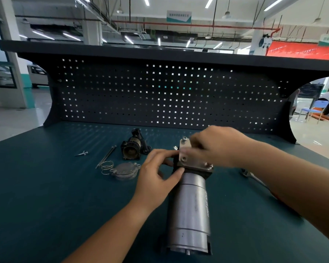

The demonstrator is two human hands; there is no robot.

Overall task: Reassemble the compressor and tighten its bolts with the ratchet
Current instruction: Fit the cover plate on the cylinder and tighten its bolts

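While the compressor [190,205] lay lengthwise toward the person, left hand [158,177] and right hand [215,147] both gripped its far-end plate [190,158]; ratchet [253,177] lay just right of it.

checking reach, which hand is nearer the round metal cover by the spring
Left. The left hand sits just right of the round cover, while the right hand is farther right, on the compressor's end plate.

Grey cylindrical compressor [190,211] lies on its side, bolted end plate [193,161] far; ratchet [252,176] right
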